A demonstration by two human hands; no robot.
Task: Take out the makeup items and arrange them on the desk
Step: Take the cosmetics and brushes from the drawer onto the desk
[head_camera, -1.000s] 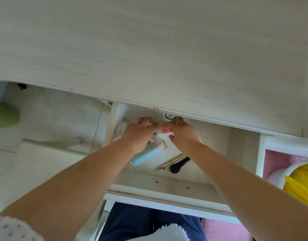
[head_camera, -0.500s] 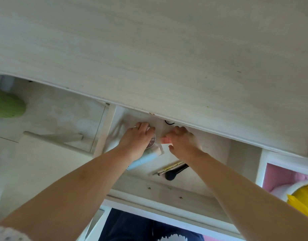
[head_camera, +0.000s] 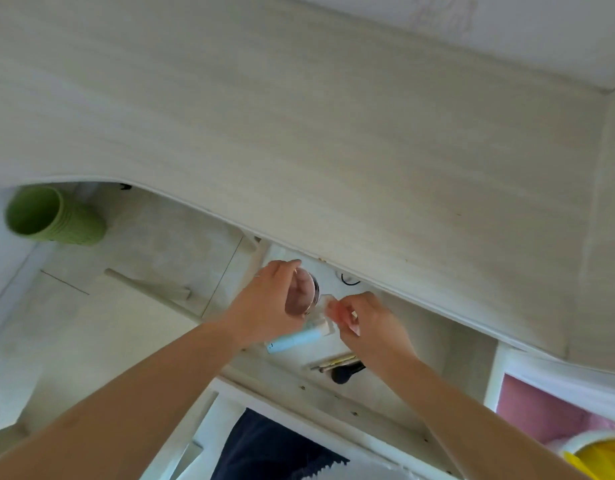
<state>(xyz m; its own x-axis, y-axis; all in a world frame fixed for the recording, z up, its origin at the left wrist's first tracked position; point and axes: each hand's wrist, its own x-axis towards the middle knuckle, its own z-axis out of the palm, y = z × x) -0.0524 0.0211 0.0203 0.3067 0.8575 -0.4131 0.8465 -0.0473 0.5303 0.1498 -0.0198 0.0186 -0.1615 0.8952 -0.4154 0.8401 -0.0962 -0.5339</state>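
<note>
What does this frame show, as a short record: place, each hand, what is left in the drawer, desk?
place: open drawer under the desk
left hand: grips a round mirror, lifted above the drawer
right hand: pinches a small pink item; its kind cannot be told
left in drawer: blue tube, brushes, black loop
desk: no makeup on the part in view
beside: green bin on the floor

The desk (head_camera: pixel 299 116) is made of pale wood with a matt grain. A shiny round mirror (head_camera: pixel 303 295) with a metal rim is seen. The blue tube (head_camera: pixel 294 340) looks like smooth plastic. The green cup (head_camera: pixel 53 216) is ribbed plastic.
</note>
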